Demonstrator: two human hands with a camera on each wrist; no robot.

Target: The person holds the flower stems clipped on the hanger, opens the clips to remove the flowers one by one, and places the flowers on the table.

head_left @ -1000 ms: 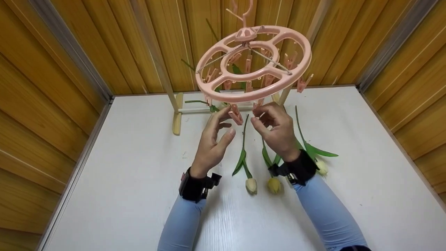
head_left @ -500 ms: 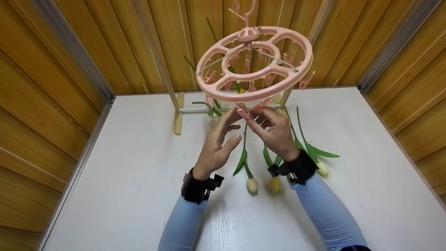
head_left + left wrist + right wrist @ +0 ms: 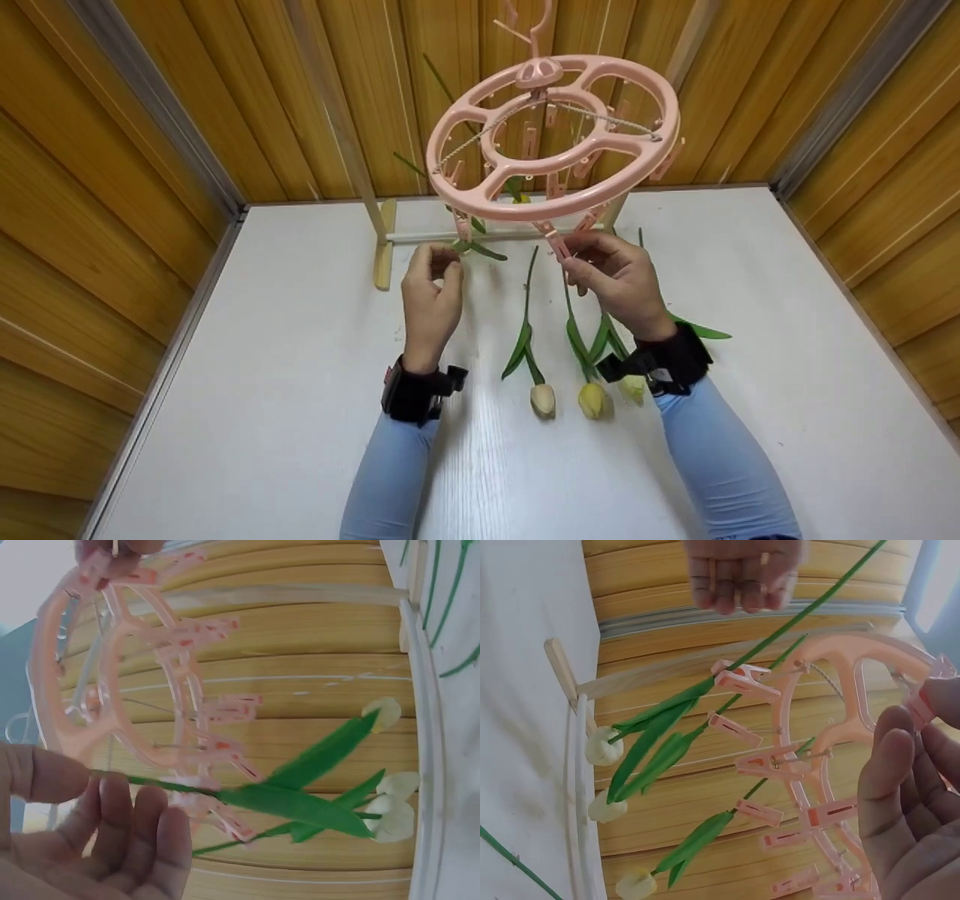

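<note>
A pink round hanger (image 3: 525,210) with several clothespins hangs over the table, tilted. At its left front, my left hand (image 3: 431,307) pinches the stem of a pale tulip; in the left wrist view, the stem leads from thumb and index finger to the tulip's green leaves (image 3: 300,802). A clothespin (image 3: 742,679) sits on one tulip stem in the right wrist view. My right hand (image 3: 619,277) pinches another clothespin (image 3: 556,244) at the front of the ring, with nothing visible in its jaws. Other tulips hang flower-down from the hanger.
On the white table (image 3: 285,420) lie a cream tulip (image 3: 542,401), a yellow tulip (image 3: 592,401) and a further one partly under my right wrist. A wooden stand (image 3: 382,262) with a white crossbar (image 3: 420,237) is behind. Wood-panelled walls enclose the sides.
My left hand has moved left, away from the front clothespin, to the tulip stem. My right hand has taken hold of that clothespin and shifted slightly right. The hanger has turned a little.
</note>
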